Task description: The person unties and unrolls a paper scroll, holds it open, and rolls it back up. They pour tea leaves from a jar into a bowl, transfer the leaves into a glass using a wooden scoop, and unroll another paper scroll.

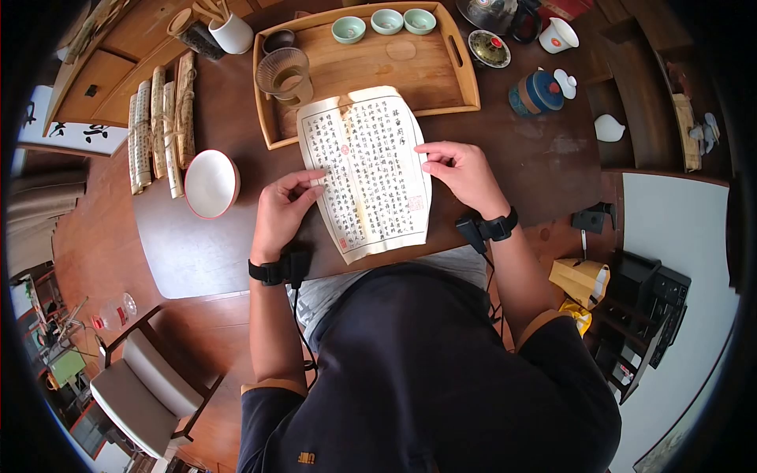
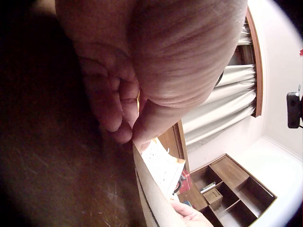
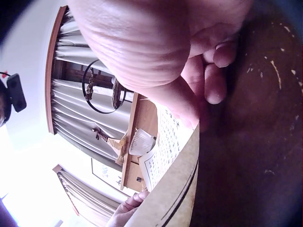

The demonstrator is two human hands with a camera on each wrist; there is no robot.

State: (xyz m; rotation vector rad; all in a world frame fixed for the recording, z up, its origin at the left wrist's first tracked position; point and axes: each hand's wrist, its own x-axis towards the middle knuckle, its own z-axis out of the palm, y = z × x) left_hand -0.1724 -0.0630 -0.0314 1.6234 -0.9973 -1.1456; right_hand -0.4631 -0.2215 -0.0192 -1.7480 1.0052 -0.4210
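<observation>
A cream sheet of paper [image 1: 367,173] covered in columns of dark characters with red seals is held up between both hands in the head view, its far edge over the near rim of a wooden tray [image 1: 473,98]. The left hand [image 1: 285,209] pinches its left edge between thumb and fingers; the left wrist view shows that hand [image 2: 142,71] close up on the paper's edge [image 2: 151,189]. At the right edge, the right hand [image 1: 465,177] pinches the sheet, and in the right wrist view its thumb [image 3: 175,99] lies against the paper [image 3: 177,189].
Left of the paper are a white bowl [image 1: 211,184] and tied bamboo-like rolls [image 1: 158,130]. The tray carries a glass pitcher [image 1: 285,75] and green cups [image 1: 387,21]. A blue jar [image 1: 540,92] and a lidded bowl [image 1: 489,49] stand right of the tray.
</observation>
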